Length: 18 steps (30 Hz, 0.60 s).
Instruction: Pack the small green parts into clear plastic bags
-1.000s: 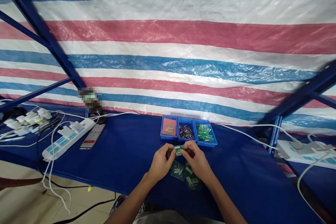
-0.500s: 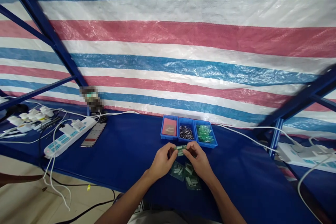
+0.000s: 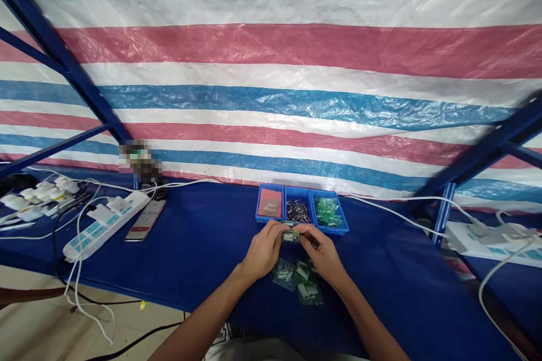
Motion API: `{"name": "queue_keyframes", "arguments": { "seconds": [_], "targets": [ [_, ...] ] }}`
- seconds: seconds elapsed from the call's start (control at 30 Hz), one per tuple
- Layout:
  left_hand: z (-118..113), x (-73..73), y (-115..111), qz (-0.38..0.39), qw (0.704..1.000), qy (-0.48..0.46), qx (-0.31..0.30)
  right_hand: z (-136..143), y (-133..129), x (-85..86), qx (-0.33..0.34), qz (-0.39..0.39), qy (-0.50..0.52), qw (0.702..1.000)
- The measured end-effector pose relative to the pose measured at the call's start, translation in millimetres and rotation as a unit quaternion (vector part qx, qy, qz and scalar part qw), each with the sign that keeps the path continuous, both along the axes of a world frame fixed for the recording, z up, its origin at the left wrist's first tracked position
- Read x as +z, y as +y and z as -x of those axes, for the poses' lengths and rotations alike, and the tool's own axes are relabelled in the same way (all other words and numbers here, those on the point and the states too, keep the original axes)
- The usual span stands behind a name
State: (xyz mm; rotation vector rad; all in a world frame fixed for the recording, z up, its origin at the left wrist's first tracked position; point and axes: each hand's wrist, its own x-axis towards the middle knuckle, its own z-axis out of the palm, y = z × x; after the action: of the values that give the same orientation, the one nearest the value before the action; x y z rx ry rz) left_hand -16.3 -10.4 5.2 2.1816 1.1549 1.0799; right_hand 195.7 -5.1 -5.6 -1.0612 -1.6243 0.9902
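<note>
A small clear green-tinted bag [image 3: 290,235] with pale pieces in it is pinched between my two hands, just in front of the blue bins. My left hand [image 3: 266,247] grips its left edge and my right hand [image 3: 320,250] its right edge. Below them on the blue table lie more such bags, one to the left [image 3: 284,274] and others to the right [image 3: 309,291]. Behind my hands, the left bin holds a pink block [image 3: 270,203], the middle one dark metal pins [image 3: 297,211], and the right one green bags [image 3: 328,212].
A phone [image 3: 145,220] and a white power strip [image 3: 104,227] lie on the left of the table [image 3: 190,237], with plugs and cables beyond. Another power strip [image 3: 486,245] is at the right. A striped sheet [image 3: 296,118] hangs behind between blue frame bars.
The fingers of both hands have shifted on the bag's upper edge, and the bag sits slightly nearer the bins. The whole view has moved a little.
</note>
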Motion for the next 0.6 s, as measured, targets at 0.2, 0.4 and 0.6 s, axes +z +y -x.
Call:
{"name": "queue_keyframes", "arguments": {
  "seconds": [0.2, 0.4, 0.6],
  "targets": [
    [2.6, -1.9, 0.6, -0.018, 0.999, -0.028, 0.006, 4.9, -3.9, 1.2, -0.024, 0.019, -0.018, 0.999],
    [0.6, 3.2, -0.9, 0.002, 0.999, -0.032, 0.006, 1.5, -4.1, 7.9, -0.036, -0.003, -0.020, 0.999],
    [-3.6, 1.8, -3.6, 0.070, 0.995, -0.069, 0.018, 4.6, -9.1, 6.7, -0.034, 0.005, -0.007, 0.999]
  ]
}}
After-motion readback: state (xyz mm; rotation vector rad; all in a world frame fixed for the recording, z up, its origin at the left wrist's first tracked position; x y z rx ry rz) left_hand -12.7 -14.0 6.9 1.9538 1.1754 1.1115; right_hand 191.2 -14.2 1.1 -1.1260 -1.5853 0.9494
